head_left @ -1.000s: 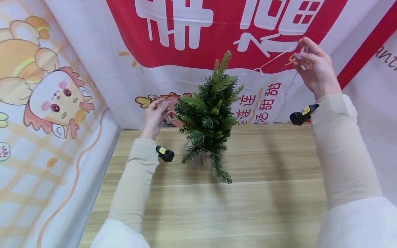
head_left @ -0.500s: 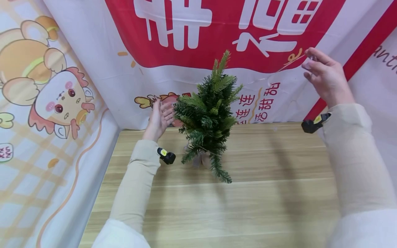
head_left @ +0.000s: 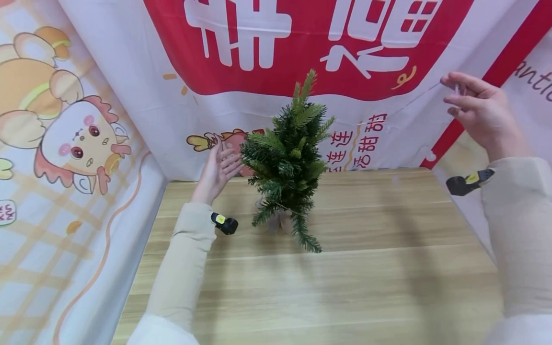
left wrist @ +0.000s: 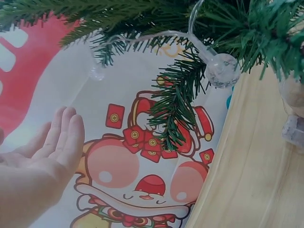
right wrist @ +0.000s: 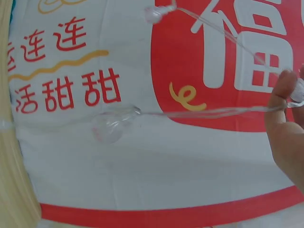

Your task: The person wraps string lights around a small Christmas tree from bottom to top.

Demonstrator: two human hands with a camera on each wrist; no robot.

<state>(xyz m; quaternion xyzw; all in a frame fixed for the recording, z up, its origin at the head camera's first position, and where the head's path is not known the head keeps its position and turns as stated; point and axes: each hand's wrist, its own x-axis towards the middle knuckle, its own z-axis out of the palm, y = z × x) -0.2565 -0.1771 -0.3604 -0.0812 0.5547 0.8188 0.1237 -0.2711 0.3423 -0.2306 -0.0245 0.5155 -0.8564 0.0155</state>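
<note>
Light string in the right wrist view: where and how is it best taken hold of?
Probably by the clear wire between the lower bulb and the right hand, pinched crosswise with the grip coming from below in that view. That stretch runs nearly straight, and the other strand lies above it; the rounded bulb might slip.

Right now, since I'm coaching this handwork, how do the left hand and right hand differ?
The left hand is empty, fingers extended; the right hand pinches a bulb light string. The left hand is close beside the artificial Christmas tree; the right hand is farther from it. In the head view, the right hand appears higher than the left. Both emerge from beige cuffs.
</note>
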